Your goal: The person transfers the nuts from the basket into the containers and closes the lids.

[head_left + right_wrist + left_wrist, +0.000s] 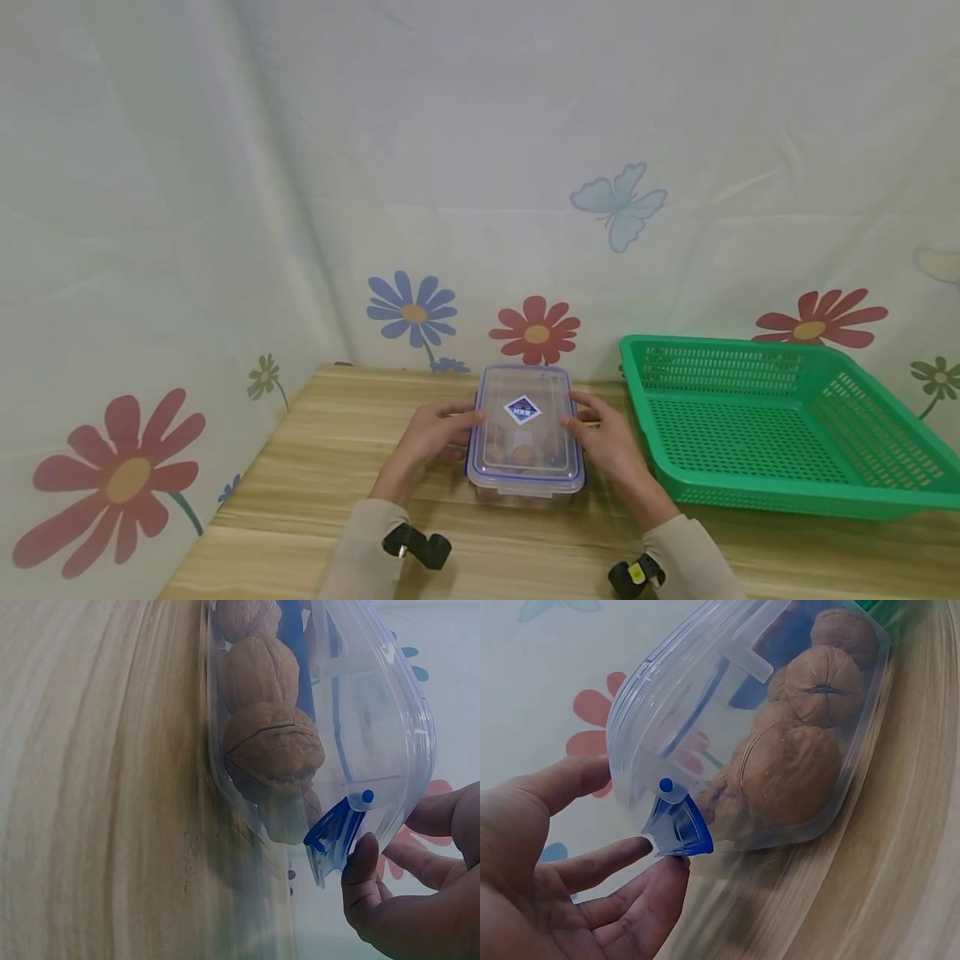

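A clear plastic food container point(522, 433) with a blue-edged lid and a diamond label stands on the table, its lid on top. Several walnuts point(795, 776) show through its walls. My left hand point(431, 435) holds its left side, thumb at the lid's edge and fingertips against a blue side latch point(694, 829) that sticks out from the wall. On the opposite side my right hand point(613, 440) holds likewise, thumb by the lid rim and a fingertip against the other latch point(337, 832), which also stands outward.
A large green plastic basket point(750, 492) with perforated walls stands right of the container, near my right forearm. Underneath is a wood-grain table point(300, 500). A pale curtain point(465, 167) printed with flowers and a butterfly hangs behind and to the left.
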